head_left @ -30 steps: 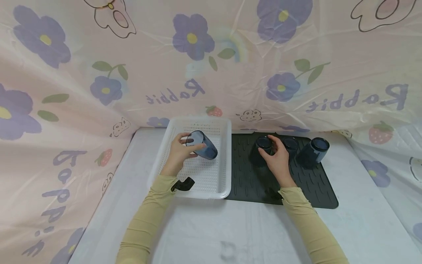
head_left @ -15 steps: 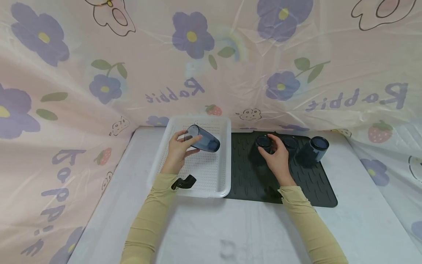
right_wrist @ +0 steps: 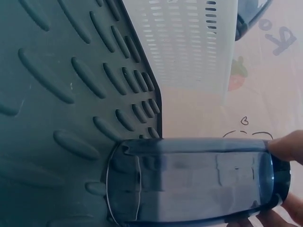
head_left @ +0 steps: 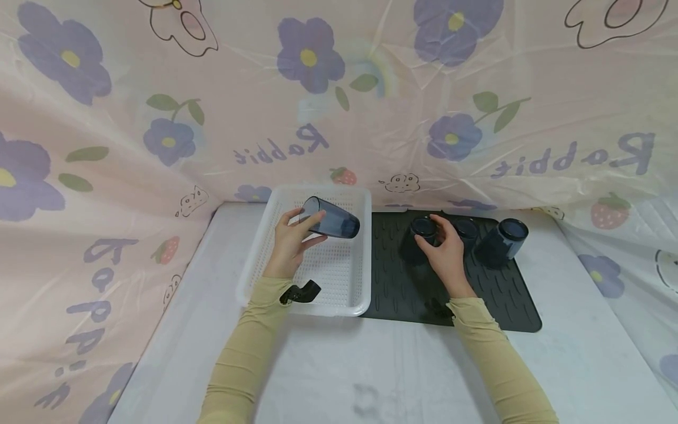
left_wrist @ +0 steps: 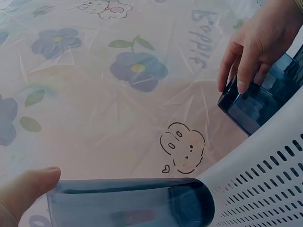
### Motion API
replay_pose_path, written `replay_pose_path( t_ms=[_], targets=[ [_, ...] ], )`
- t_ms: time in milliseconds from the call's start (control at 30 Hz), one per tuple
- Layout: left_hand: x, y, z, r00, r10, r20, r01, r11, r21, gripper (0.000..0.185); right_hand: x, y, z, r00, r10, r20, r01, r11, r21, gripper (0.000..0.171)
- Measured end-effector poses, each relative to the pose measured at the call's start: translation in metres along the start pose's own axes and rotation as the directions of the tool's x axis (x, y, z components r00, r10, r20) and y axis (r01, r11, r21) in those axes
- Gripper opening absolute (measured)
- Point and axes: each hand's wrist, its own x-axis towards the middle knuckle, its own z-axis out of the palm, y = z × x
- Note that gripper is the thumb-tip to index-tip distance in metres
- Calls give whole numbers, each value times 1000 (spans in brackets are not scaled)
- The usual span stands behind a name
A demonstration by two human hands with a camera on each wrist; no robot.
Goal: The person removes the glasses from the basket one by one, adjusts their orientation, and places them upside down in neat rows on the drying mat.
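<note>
My left hand (head_left: 290, 242) grips a blue see-through glass (head_left: 339, 220) near its rim, over the white basket (head_left: 365, 282). The glass lies nearly sideways, its thick base pointing right. On the dark ridged mat (head_left: 392, 294), a second blue glass (right_wrist: 199, 182) stands upside down, mouth on the mat. Around its upturned base curl the thumb and fingers of my right hand (head_left: 446, 252). Two more such glasses stand base up to the right: one glass (head_left: 467, 229) partly hidden behind the right hand, another glass (head_left: 502, 242) near the mat's right edge.
Perforated walls surround the basket, which sits against the mat's left side on a white table (head_left: 328, 371). Behind and to the left hangs a pink sheet (head_left: 371, 118) printed with flowers. A black wrist mount (head_left: 301, 291) sticks out from the left sleeve.
The glass in my left hand has risen slightly and moved right, tipping from slanted to nearly level. My right hand stays on its glass.
</note>
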Motion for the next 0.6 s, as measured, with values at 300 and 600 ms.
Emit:
replay_pose_path(
  t_ms=[300, 600],
  targets=[
    [-2, -2, 7, 1000, 27, 4, -27, 999, -31, 74, 2, -1, -4, 1000, 7, 9, -7, 1000, 1, 57],
    [-5, -3, 19, 998, 56, 33, -54, 996, -64, 71, 4, -8, -9, 1000, -8, 5, 8, 1000, 8, 55]
  ],
)
